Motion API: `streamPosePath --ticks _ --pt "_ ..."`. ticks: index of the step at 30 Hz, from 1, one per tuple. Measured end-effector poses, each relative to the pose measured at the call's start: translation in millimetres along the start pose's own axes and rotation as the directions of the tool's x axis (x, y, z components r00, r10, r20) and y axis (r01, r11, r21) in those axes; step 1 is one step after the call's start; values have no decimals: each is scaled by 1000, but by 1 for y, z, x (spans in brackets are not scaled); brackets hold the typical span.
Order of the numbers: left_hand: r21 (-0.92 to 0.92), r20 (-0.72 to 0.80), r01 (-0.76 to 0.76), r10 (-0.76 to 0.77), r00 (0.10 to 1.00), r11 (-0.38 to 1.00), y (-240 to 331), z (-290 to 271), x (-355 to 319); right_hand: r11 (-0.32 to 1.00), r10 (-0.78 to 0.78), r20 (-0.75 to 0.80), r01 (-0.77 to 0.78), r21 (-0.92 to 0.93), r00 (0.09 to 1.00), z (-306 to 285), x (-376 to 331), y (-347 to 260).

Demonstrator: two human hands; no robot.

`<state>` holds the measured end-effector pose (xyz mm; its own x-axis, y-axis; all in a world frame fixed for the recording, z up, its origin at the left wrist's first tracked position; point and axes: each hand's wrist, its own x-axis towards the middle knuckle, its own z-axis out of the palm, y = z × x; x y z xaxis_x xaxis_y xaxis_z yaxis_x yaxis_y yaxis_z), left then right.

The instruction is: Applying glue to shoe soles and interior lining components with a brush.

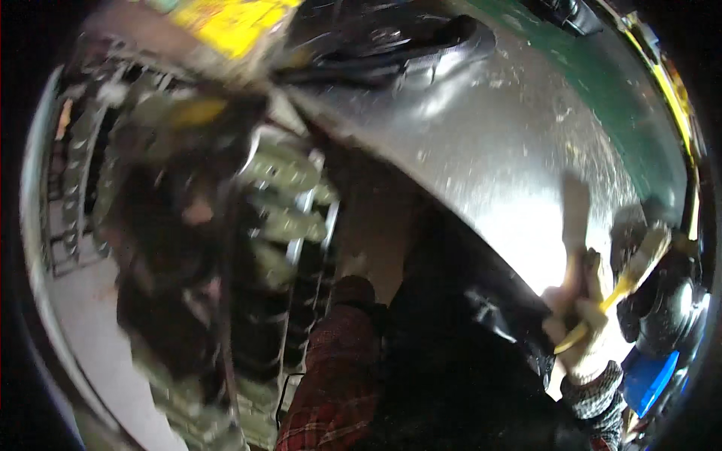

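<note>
Two tools sit in my right hand [583, 331], which wears a pale work glove: a brush [638, 264] with a yellow handle and light bristles, and a flat wooden-handled blade, probably a scraper [575, 225], standing up against the big sheet of shiny metal [481, 143]. My fingers are curled tight around both handles, so the hand is closed, with the brush angled out to the right and the scraper's end lying on or just over the metal. I would guess I grip them together so that either one is ready for the speckled surface without setting the other down.

My left arm, in a red plaid sleeve [338, 376], reaches up the middle of the view. Its dark glove, the left hand [353, 289], ends near a rack of grey-green parts [282, 195], but the picture is smeared there and I cannot tell whether that hand is open, closed or touching anything.

A yellow box [229, 22] lies at the top, and something blue [648, 379] sits low on the right, beside my wrist.
</note>
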<state>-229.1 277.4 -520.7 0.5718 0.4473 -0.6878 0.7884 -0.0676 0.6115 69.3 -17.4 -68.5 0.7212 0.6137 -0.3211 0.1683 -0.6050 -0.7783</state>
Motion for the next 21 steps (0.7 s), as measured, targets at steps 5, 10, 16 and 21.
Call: streamPosePath --ticks 5,10,16,21 --pt "194 -198 68 -29 980 979 31 3 157 394 510 164 -399 828 845 7 4 -26" --pt "273 -230 221 -160 960 936 45 -5 251 240 647 150 -386 890 748 37 67 -82" --pt "237 -243 204 -145 959 950 54 -13 304 268 661 130 -395 879 739 44 61 -77" --pt "-25 -297 96 -100 950 995 45 -55 237 350 579 128 -387 853 805 34 43 -64"
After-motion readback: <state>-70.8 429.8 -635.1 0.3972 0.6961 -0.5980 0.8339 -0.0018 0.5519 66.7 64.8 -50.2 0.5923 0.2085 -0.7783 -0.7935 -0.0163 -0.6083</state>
